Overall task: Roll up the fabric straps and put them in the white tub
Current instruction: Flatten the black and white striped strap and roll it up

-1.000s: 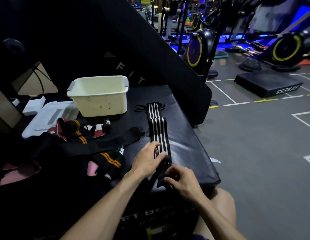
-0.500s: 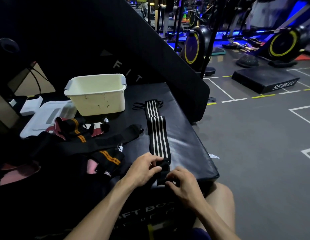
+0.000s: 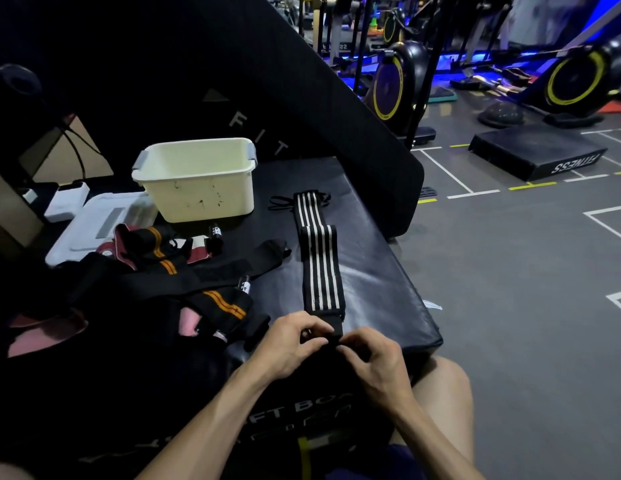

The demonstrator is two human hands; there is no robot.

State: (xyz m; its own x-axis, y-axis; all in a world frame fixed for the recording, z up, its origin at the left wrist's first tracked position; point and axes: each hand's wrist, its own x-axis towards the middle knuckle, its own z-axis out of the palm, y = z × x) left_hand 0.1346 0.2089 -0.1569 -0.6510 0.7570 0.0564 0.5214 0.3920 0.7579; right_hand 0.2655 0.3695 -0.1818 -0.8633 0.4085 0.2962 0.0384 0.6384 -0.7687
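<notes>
Dim gym, black padded bench. Striped strap lies flat beside white tub. Both hands, left hand and right hand, have drawn together; fingers pinch strap's near end, first turn started.

A dim gym; grey floor marked with white and yellow lines; 2 exercise bikes with yellow-rimmed wheels under blue light; a black foam box lettered FITNESS; a black padded box in front.
</notes>
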